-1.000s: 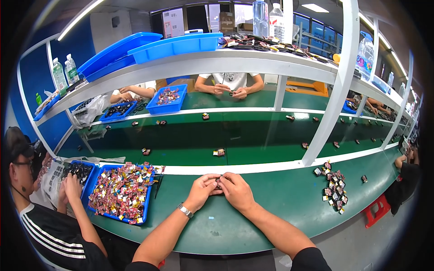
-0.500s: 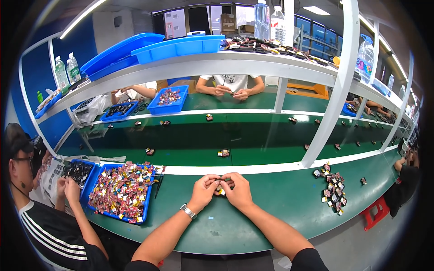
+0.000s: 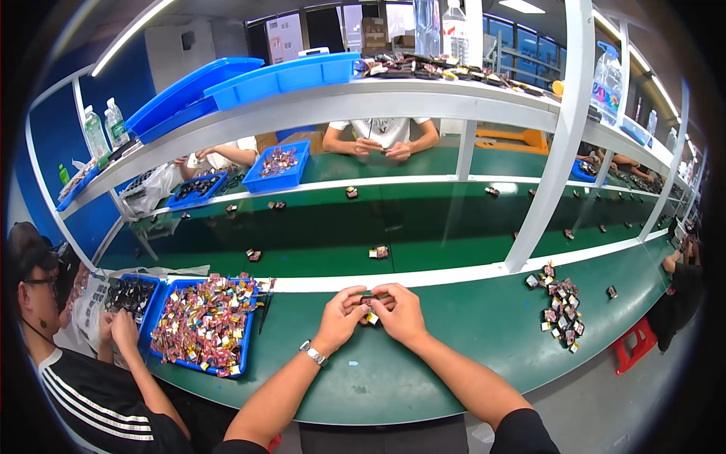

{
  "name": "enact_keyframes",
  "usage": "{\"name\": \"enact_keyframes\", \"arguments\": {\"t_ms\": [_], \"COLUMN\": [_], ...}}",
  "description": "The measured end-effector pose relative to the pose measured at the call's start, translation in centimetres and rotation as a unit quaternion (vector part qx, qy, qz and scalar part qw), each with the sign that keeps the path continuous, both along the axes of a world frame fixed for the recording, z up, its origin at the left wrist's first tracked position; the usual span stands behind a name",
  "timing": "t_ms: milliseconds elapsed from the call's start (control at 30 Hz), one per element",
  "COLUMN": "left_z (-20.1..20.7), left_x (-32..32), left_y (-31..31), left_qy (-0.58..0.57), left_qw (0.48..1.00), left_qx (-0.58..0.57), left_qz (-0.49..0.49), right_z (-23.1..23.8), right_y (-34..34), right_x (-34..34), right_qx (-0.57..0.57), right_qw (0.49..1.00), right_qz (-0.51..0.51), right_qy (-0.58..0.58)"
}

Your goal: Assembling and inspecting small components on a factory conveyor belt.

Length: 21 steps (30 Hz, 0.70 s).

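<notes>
Over the green bench top, my left hand [image 3: 342,319] and my right hand [image 3: 399,316] meet, both closed on one small part [image 3: 371,318]. It looks like a black casing with a white and yellow piece showing below the thumbs. The fingers hide most of it. To the left stands a blue bin [image 3: 246,356] heaped with small components [image 3: 200,325] in pink, yellow and white. On the right side lies a loose pile of small black parts with white and yellow pieces [image 3: 561,312], apart from my hands.
A thin dark tool [image 3: 265,304] lies beside the bin. Behind a white rail, a dark green belt [image 3: 318,234] carries scattered parts. White posts [image 3: 556,144] hold up a shelf with blue trays [image 3: 283,79]. A co-worker [image 3: 83,378] sits at left; another person [image 3: 382,140] works opposite.
My thumbs and fingers have shifted, and more of the black part shows between them. The whole view has tilted slightly. Parts on the belt sit a little further right.
</notes>
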<state>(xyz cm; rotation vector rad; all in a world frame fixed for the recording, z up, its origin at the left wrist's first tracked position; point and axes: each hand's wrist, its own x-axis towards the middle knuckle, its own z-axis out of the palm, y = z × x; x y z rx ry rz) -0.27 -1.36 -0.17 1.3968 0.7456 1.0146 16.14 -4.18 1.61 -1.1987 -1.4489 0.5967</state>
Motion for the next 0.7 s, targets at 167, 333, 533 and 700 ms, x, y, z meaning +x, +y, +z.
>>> {"name": "enact_keyframes", "arguments": {"t_ms": [167,333,533,700], "left_z": [0.2,-0.1,-0.4,-0.7], "left_x": [0.1,0.1,-0.5,-0.1], "left_y": [0.3,0.6,0.6,0.6], "left_qy": [-0.067,-0.068,-0.050,-0.061], "left_qw": [0.997,0.997,0.998,0.998], "left_qx": [-0.032,-0.042,-0.024,-0.018], "left_qz": [0.037,0.014,0.018,0.014], "right_z": [-1.3,-0.3,1.1,-1.8], "right_y": [9.1,12.0,11.6,13.0], "right_x": [8.9,13.3,2.3,1.4], "right_qx": [-0.030,-0.167,-0.107,-0.118], "right_qw": [0.987,0.921,0.918,0.904], "right_qz": [-0.157,-0.261,-0.211,-0.250], "right_qy": [0.005,-0.235,-0.319,-0.326]}}
